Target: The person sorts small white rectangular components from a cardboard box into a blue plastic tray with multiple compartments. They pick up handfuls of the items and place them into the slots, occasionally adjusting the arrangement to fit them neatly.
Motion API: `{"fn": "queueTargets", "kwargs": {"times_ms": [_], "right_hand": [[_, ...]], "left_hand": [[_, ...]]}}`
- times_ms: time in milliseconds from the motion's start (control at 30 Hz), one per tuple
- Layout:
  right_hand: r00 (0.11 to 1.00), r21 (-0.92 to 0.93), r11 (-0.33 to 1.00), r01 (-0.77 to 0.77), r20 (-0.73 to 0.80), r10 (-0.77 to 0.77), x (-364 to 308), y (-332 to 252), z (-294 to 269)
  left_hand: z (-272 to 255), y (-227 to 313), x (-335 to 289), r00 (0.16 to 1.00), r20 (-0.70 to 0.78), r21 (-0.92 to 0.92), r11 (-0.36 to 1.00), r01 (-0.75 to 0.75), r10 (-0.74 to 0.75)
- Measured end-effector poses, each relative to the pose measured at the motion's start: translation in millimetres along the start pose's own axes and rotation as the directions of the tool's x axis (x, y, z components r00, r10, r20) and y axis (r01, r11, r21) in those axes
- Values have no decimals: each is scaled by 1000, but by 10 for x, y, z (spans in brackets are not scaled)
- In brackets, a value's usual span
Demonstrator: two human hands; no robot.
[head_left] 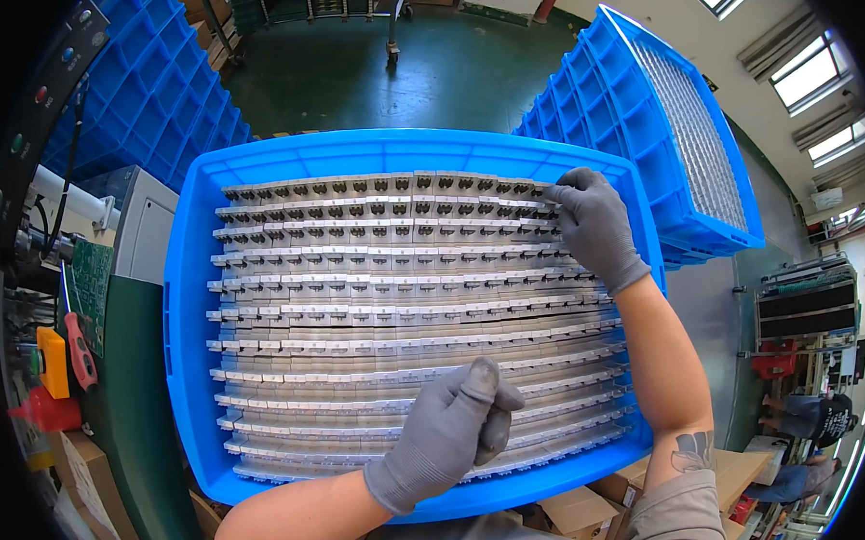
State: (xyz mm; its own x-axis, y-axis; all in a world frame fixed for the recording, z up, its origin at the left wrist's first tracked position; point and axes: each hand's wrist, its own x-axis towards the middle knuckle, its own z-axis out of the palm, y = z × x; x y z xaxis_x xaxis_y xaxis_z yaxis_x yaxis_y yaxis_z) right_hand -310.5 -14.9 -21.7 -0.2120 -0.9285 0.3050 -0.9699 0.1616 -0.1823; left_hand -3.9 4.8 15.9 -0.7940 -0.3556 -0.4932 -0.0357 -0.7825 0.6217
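Note:
A large blue plastic crate (410,144) stands in front of me, filled with closely packed rows of small light-grey modules (385,291). The far rows show dark contacts along their edges. At the far right end of these rows is my right hand (595,222) in a grey glove, its thumb and fingers closed on one grey module at the row's end; the fingers partly cover it. My left hand (447,426), gloved alike, hovers over the near middle rows. Its fingers are curled in with the thumb against them, and nothing shows in them.
Another blue crate (580,104) full of similar modules stands at the far right. Stacked blue crates (145,89) rise at the far left. A bench at left holds a red-handled screwdriver (79,351) and a green circuit board (90,275). Cardboard boxes (573,515) lie below the crate.

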Motion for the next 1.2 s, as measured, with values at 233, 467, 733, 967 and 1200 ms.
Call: {"fn": "queueTargets", "kwargs": {"times_ms": [233, 467, 733, 967, 1200], "right_hand": [[998, 162, 987, -10, -66, 21, -21, -76, -162], [913, 691, 702, 173, 155, -378, -376, -1139, -743], [812, 555, 828, 81, 445, -377, -524, -1325, -903], [808, 662, 749, -9, 446, -385, -481, -1257, -913], [892, 669, 728, 151, 225, -392, -538, -1272, -820]], "left_hand": [[33, 32, 17, 999, -46, -24, 999, 25, -27], [-14, 41, 6, 996, -94, 1, 1000, 4, -4], [43, 31, 39, 995, -93, 37, 999, -16, 20], [3, 101, 10, 999, -53, 83, 996, 9, -5], [-39, 37, 23, 997, -31, 145, 987, -67, 72]]}}
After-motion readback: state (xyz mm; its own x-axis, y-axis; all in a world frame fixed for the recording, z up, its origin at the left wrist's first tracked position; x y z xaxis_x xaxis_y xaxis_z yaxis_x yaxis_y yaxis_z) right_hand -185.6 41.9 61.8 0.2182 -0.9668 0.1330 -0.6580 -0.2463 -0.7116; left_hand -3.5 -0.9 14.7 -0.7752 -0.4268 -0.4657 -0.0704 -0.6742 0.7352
